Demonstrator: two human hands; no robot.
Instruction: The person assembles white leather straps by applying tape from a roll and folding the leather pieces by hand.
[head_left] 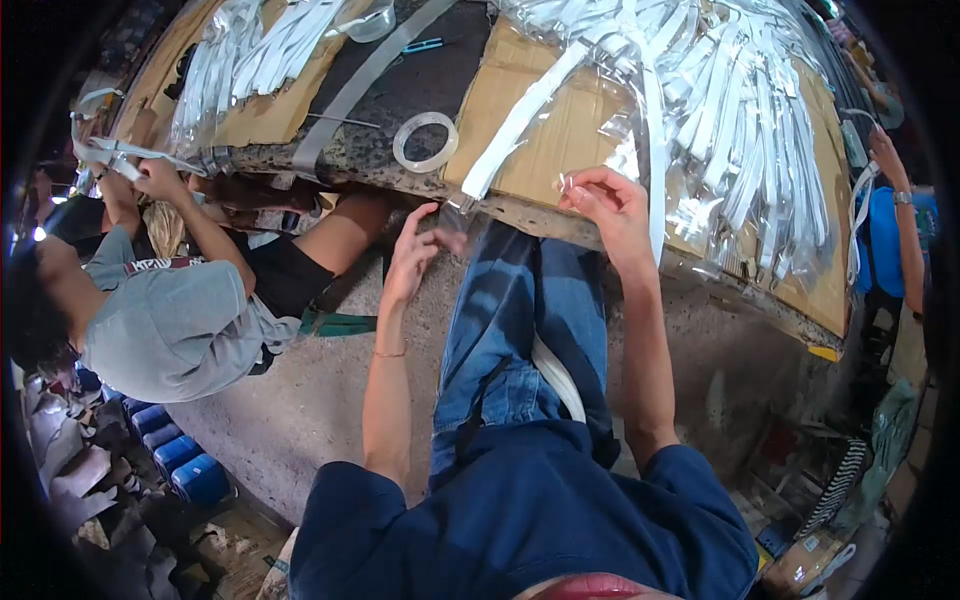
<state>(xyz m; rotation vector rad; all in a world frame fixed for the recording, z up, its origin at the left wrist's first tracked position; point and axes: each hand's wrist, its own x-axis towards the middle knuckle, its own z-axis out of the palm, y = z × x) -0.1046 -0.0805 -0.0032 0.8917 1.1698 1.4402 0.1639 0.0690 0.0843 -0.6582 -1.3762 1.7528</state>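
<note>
My left hand (412, 258) is just below the table edge, its fingers apart and partly smeared by motion. It is nearest to the lower end of a flat white strap (525, 120), which lies across the cardboard in clear plastic and reaches the edge. I cannot see anything held in that hand. Above the edge, on the right, my right hand (612, 205) pinches a small white piece (567, 183) between thumb and finger; its kind is too small to make out. Another white strap (655, 150) runs down beside this hand and hangs over the edge.
A roll of clear tape (425, 142) lies near the edge. Bagged white straps (760, 150) are heaped on the right cardboard, more (285, 45) at the upper left. A blue cutter (422, 46) sits at the back. People work at left (180, 320) and right (905, 230).
</note>
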